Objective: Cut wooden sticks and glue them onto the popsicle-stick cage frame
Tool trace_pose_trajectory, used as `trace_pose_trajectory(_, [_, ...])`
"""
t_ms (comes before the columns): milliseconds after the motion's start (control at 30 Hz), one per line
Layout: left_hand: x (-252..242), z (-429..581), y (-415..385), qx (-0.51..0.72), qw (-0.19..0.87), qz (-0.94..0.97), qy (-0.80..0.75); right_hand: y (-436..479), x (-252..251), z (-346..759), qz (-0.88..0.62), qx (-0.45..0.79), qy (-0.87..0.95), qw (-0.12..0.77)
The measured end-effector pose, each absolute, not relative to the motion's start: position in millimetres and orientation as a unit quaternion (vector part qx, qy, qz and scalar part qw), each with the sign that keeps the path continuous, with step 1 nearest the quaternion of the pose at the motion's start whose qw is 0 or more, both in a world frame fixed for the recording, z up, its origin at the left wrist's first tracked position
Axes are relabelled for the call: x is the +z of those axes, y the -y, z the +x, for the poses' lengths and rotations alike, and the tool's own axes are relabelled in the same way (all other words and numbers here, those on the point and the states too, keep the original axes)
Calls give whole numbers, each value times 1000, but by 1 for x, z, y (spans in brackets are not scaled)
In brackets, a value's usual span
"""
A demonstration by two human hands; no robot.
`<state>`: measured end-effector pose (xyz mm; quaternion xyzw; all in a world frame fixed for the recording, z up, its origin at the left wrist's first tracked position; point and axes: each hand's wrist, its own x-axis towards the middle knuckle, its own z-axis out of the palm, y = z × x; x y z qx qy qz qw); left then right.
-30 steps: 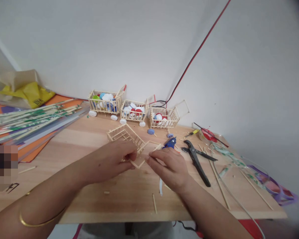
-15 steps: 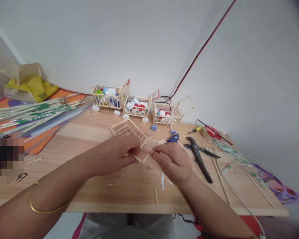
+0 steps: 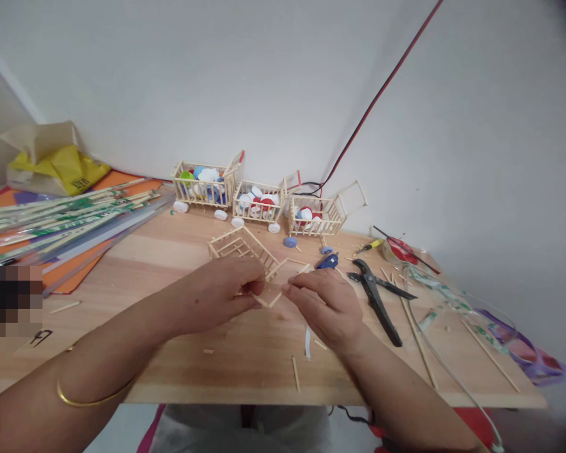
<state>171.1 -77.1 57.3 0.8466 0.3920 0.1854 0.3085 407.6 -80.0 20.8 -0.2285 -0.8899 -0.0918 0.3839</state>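
My left hand [image 3: 233, 286] pinches one side of a small frame of thin wooden sticks [image 3: 275, 300], thumb and forefinger closed on it. Fingers of my right hand [image 3: 327, 308] are closed on the frame's other side. Its corner points toward me between the hands. Just behind lies an open basket of glued sticks [image 3: 252, 242], tilted and partly hidden by my left hand; whether the frame is joined to it I cannot tell. A small blue object [image 3: 327, 262] sits just beyond my right hand.
Along the wall stand three stick carts: a left cart [image 3: 202, 200], a middle cart [image 3: 259, 216] and a right cart [image 3: 318, 228], holding coloured caps. Black cutters [image 3: 375, 302], a yellow knife [image 3: 371, 246] and cables are right; bundled sticks [image 3: 75, 214] lie left. Offcuts are scattered about.
Almost nothing differs. The view has shifted very slightly, and both hands keep their hold on the stick frame.
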Motion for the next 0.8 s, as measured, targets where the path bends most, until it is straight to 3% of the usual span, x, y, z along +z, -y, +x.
trace_pose_trajectory(800, [61,172,78,167,321,839,-406,78,19,407,-211,-96,896,380])
